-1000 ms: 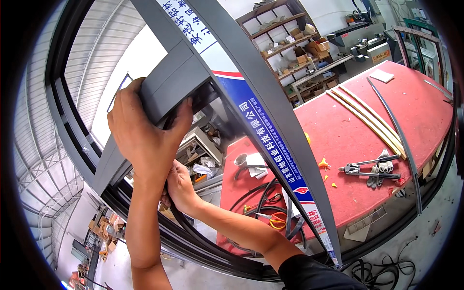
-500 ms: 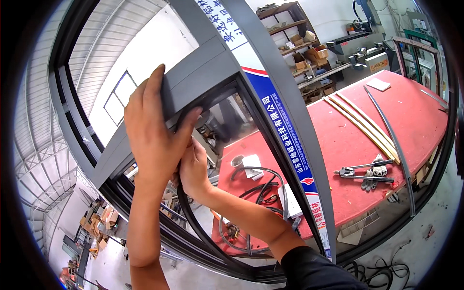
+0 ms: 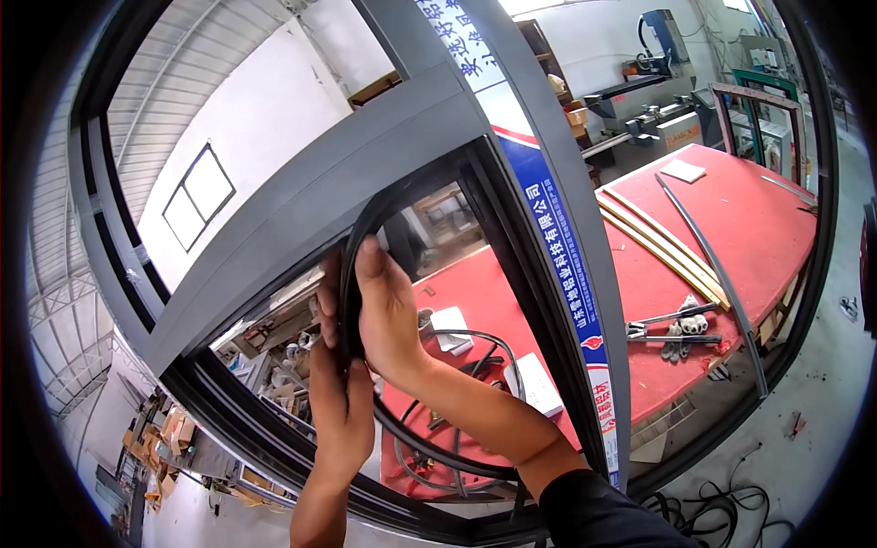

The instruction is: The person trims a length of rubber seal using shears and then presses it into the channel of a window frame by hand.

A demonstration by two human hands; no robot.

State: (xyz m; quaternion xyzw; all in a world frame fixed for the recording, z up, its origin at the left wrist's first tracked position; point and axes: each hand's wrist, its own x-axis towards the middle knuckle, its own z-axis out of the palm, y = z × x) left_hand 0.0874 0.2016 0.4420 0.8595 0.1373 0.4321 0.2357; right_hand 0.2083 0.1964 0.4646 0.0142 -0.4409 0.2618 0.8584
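A grey metal window frame (image 3: 301,205) stands tilted before me, with blue-and-white film along one upright. A black rubber strip (image 3: 365,217) runs in a bend from the frame's upper inner corner down between my hands. My right hand (image 3: 388,315) grips the strip from the right, thumb pointing up. Lower down, my left hand (image 3: 340,420) holds it from the left, with its fingers partly hidden behind the strip. Below them the strip continues in a curve along the lower part of the opening. Whether it sits in a groove at the corner, I cannot tell.
Behind the frame is a red-topped table (image 3: 630,388) bearing long gold strips (image 3: 662,247), a grey strip (image 3: 717,265), a long-handled cutter (image 3: 671,339), gloves (image 3: 690,323) and coiled black tubing (image 3: 498,342). Black cords (image 3: 731,502) lie on the floor at lower right. Cardboard boxes (image 3: 174,434) stand at left.
My left hand has come off the outer face of the frame's grey bar and moved down onto the rubber strip. My right hand has shifted slightly; the view has moved a little.
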